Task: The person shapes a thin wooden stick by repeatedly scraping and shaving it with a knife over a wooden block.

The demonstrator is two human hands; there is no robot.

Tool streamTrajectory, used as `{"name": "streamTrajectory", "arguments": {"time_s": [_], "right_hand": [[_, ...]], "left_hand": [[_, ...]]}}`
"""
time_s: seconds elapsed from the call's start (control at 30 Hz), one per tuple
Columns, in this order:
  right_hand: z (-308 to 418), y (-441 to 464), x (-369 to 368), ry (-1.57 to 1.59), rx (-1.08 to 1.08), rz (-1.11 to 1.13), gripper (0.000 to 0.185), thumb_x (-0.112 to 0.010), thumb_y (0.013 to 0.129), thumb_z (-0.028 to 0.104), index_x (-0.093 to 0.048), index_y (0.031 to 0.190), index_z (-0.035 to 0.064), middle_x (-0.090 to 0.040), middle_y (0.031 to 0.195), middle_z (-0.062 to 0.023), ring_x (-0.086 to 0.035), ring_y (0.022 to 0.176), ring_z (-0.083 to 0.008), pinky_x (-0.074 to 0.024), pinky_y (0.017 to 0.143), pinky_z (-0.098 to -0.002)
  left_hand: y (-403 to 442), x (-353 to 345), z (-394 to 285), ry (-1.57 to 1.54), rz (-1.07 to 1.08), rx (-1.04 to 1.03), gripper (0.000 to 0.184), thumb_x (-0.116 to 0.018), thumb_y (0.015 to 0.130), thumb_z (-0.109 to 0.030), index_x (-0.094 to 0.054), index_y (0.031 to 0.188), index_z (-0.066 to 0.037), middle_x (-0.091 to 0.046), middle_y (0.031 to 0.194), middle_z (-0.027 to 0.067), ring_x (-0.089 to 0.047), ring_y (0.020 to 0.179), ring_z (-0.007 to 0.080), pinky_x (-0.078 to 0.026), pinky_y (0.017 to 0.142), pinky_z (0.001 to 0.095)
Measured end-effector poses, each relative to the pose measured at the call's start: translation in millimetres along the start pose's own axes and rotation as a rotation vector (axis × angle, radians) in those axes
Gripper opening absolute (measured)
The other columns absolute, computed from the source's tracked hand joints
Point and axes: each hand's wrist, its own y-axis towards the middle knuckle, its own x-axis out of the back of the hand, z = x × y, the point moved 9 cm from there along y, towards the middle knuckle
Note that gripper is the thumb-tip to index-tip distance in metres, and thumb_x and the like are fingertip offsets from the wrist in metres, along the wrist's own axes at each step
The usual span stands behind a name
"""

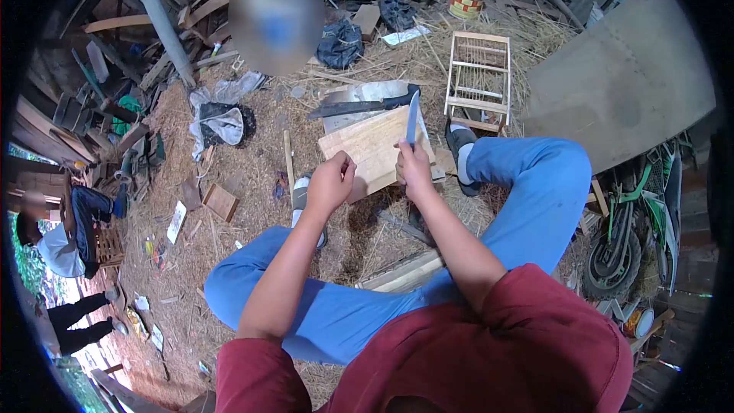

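Observation:
My right hand (pixel 414 168) is closed around the handle of a knife (pixel 413 117), whose blade points up and away from me. Under and beside both hands lies a pale wooden board (pixel 368 145), tilted between my feet. Near its left edge, my left hand (pixel 332 182) has its fingers curled in; whatever they may hold is hidden. Just beyond the board, a dark-bladed machete (pixel 359 106) with a black handle rests on a flat grey piece (pixel 375 92).
A small wooden rack (pixel 479 75) stands beyond my right foot. A bucket (pixel 466 0) sits at the back. To the right are a large sheet (pixel 619 69) and a motorcycle (pixel 623 248). Straw and wood scraps cover the ground. Other people (pixel 65 248) are at the far left.

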Motion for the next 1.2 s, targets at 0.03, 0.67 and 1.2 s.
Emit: {"name": "streamTrajectory", "arguments": {"time_s": [0.03,0.67,1.2], "right_hand": [[12.8,3.0,-5.3,0.068,0.033,0.048,0.023,-0.059,0.104,0.030,-0.054,0.096,0.0088,-0.033,0.056,0.0084,-0.029,0.039,-0.0037,-0.0232,0.036,-0.0241],[116.9,-25.5,-30.0,0.196,0.271,0.216,0.015,-0.064,0.101,0.018,-0.063,0.100,0.0038,-0.040,0.055,0.0082,-0.032,0.040,-0.0021,-0.0246,0.037,-0.0231],[101.9,-17.5,-29.4,0.192,0.266,0.217,0.012,-0.066,0.100,0.018,-0.062,0.098,0.0065,-0.040,0.055,0.0085,-0.032,0.039,-0.0028,-0.0238,0.037,-0.0233]], "left_hand": [[1.1,6.6,-11.0,-0.001,-0.002,-0.010,0.017,-0.066,0.092,-0.017,-0.063,0.092,-0.001,-0.070,0.082,0.0209,-0.069,0.075,0.0383,-0.054,0.068,0.0460],[-12.4,81.1,-80.2,-0.034,-0.210,-0.185,0.010,-0.064,0.092,-0.011,-0.060,0.096,-0.002,-0.068,0.086,0.0178,-0.067,0.081,0.0373,-0.052,0.071,0.0435],[-12.3,76.9,-71.0,-0.003,-0.180,-0.163,0.011,-0.064,0.093,-0.013,-0.063,0.098,-0.004,-0.069,0.087,0.0176,-0.068,0.081,0.0366,-0.053,0.072,0.0431]]}}
